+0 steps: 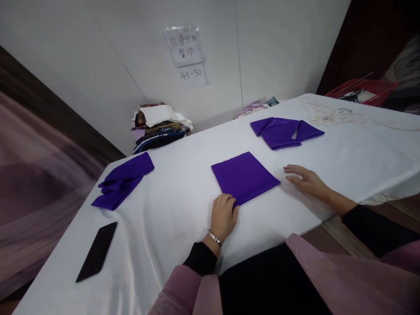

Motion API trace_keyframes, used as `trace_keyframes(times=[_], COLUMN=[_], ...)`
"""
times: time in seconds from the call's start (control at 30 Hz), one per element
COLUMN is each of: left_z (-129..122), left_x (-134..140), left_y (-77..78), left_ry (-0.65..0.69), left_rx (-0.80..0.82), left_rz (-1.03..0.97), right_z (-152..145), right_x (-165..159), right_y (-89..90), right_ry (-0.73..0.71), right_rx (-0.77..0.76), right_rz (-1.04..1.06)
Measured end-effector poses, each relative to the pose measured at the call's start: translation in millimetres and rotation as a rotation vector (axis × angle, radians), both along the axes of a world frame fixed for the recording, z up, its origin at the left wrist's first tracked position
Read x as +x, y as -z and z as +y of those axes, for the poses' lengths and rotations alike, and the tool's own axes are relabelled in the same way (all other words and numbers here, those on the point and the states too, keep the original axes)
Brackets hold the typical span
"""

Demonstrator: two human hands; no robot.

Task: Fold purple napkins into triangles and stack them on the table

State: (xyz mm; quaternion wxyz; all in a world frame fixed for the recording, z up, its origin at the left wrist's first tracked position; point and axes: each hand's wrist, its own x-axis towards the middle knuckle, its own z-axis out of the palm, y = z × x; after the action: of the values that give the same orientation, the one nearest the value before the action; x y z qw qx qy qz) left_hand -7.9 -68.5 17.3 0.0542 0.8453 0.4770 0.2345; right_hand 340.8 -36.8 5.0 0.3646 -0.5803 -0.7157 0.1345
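Observation:
A purple cloth napkin (245, 177), folded into a flat square, lies in the middle of the white-covered table. My left hand (224, 215) is at its near corner, fingers curled over the edge with the thumb close beside them. Just off the napkin's right corner, my right hand (303, 180) hovers low with its fingers stretched out and nothing in it. Farther back to the right rests a second purple napkin (284, 132) with folded points. A third purple napkin (123, 180), loosely folded, is at the left.
A black flat slab, phone-like (97, 251), lies at the table's left. The white tablecloth (170, 218) has some wrinkles. Behind the far edge are a stack of folded clothes (160, 124) and a wall with paper signs (185, 48). A red basket (377, 89) stands at far right.

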Motion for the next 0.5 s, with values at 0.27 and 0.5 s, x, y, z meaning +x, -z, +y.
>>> trace_keyframes(times=[0.27, 0.5], left_z=[0.0, -0.7], left_x=[1.7, -2.3], left_y=[0.2, 0.9], left_ry=[-0.010, 0.004], left_rx=[0.045, 0.043], left_rz=[0.042, 0.068], right_z=[1.8, 18.1], right_x=[-18.2, -25.2], right_y=[14.4, 6.3], right_ry=[-0.177, -0.197], right_rx=[0.101, 0.120], right_rz=[-0.203, -0.271])
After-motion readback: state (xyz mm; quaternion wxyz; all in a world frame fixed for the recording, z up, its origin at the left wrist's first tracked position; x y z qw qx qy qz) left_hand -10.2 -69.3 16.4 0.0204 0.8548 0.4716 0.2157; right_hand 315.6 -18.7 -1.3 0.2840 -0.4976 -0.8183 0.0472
